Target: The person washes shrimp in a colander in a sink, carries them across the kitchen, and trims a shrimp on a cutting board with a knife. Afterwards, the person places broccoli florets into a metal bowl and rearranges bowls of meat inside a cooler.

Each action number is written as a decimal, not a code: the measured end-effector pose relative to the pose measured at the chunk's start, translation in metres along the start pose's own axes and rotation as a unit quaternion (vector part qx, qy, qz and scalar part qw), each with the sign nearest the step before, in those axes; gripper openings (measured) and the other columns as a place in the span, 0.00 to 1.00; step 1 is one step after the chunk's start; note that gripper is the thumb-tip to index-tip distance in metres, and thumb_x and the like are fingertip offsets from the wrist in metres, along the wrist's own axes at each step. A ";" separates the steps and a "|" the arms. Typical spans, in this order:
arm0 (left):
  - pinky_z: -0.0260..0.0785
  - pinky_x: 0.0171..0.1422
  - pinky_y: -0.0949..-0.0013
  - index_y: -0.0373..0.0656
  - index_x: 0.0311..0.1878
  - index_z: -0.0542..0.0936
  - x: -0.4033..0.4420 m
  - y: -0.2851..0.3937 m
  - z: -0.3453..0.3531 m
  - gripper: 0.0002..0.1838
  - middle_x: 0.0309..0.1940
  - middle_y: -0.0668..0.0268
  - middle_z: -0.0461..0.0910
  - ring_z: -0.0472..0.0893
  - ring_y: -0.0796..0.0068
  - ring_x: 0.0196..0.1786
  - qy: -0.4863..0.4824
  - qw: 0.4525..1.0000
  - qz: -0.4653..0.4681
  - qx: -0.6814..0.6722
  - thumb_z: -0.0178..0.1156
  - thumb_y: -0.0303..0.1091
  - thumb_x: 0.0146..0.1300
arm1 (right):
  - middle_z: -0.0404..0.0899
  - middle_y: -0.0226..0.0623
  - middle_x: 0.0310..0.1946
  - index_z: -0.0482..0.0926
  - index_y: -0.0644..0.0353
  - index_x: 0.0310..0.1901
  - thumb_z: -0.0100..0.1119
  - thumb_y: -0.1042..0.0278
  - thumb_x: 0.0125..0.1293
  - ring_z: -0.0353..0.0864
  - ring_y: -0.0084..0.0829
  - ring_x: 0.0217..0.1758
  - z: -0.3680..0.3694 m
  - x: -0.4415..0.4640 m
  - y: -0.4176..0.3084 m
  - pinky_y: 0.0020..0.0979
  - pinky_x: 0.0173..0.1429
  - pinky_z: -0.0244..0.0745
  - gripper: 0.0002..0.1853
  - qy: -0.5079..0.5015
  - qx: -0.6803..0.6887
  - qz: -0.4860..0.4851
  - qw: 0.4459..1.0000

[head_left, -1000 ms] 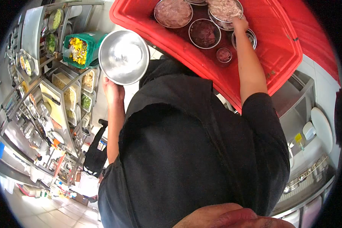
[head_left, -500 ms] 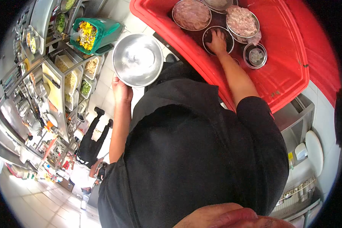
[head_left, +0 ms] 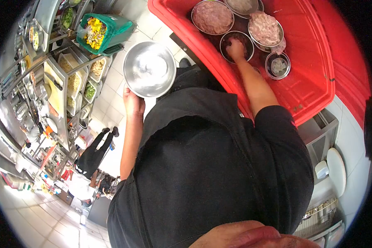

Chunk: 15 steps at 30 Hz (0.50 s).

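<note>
My left hand (head_left: 133, 102) grips the lower rim of a shiny metal mixing bowl (head_left: 149, 68), whose visible inside holds nothing. Inside a large red tub (head_left: 304, 78), my right hand (head_left: 235, 50) reaches down into a dark-looking round bowl (head_left: 249, 43). Its fingers are curled, with their tips hidden, and I cannot make out what is in them. Around that bowl stand a bowl of pale pink meat (head_left: 213, 17), another heaped with meat pieces (head_left: 264, 29), and a small metal bowl with whitish translucent contents (head_left: 278, 66).
A green bin (head_left: 120, 31) with yellow scraps stands at the left. Beyond it are steel shelves with food trays (head_left: 89, 91) and a cutting board (head_left: 55, 89). A person in dark trousers (head_left: 91, 159) is farther back. A metal sink unit (head_left: 322, 128) lies right of the tub.
My right hand's fingers were spread in the dark bowl and are now curled in. The metal bowl in my left hand is nearly unmoved. The view has shifted slightly.
</note>
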<state>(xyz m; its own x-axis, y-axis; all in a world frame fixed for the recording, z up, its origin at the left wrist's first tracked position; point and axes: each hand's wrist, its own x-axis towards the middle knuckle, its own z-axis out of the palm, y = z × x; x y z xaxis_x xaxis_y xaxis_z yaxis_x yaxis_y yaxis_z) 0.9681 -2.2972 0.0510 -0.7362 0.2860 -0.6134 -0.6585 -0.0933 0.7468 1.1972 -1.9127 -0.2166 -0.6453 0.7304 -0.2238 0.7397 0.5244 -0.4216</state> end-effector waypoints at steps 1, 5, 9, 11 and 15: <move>0.76 0.53 0.67 0.41 0.51 0.77 0.000 0.000 -0.001 0.12 0.46 0.62 0.82 0.82 0.71 0.47 0.002 1.000 0.001 0.000 0.54 0.22 0.65 | 0.79 0.52 0.48 0.74 0.54 0.56 0.62 0.69 0.49 0.79 0.54 0.51 -0.006 0.000 -0.002 0.47 0.56 0.74 0.28 -0.026 0.010 0.039 0.999; 0.76 0.53 0.68 0.41 0.52 0.76 -0.004 0.004 -0.001 0.13 0.46 0.62 0.82 0.82 0.71 0.47 0.000 1.000 0.015 0.003 0.55 0.22 0.65 | 0.80 0.56 0.48 0.69 0.57 0.59 0.66 0.63 0.48 0.79 0.51 0.53 -0.050 0.003 -0.025 0.44 0.58 0.73 0.33 -0.093 0.019 0.167 0.981; 0.76 0.52 0.68 0.41 0.51 0.76 -0.002 0.004 0.000 0.13 0.46 0.63 0.82 0.82 0.71 0.47 -0.006 1.000 0.009 -0.002 0.56 0.22 0.65 | 0.69 0.57 0.59 0.66 0.56 0.63 0.69 0.58 0.47 0.69 0.56 0.63 -0.056 0.005 -0.056 0.49 0.61 0.70 0.39 -0.092 -0.027 0.210 0.973; 0.76 0.52 0.68 0.42 0.51 0.77 -0.003 0.004 0.002 0.12 0.45 0.63 0.82 0.82 0.71 0.47 -0.009 1.000 0.008 -0.004 0.56 0.22 0.64 | 0.65 0.56 0.61 0.68 0.56 0.62 0.67 0.60 0.49 0.68 0.57 0.64 -0.053 0.005 -0.061 0.51 0.60 0.72 0.36 -0.056 -0.073 0.174 0.981; 0.76 0.52 0.68 0.42 0.50 0.77 -0.007 0.004 0.008 0.11 0.45 0.64 0.82 0.82 0.72 0.47 0.005 1.000 0.007 -0.007 0.55 0.21 0.64 | 0.65 0.54 0.59 0.75 0.52 0.57 0.61 0.65 0.53 0.73 0.54 0.59 -0.039 0.005 -0.061 0.52 0.55 0.76 0.26 -0.025 -0.119 0.070 0.990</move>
<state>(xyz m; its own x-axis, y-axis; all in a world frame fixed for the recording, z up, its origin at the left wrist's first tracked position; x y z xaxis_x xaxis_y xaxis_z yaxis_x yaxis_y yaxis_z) 0.9717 -2.2922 0.0605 -0.7475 0.2742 -0.6051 -0.6496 -0.1110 0.7522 1.1563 -1.9234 -0.1577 -0.5383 0.7831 -0.3115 0.8422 0.5132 -0.1653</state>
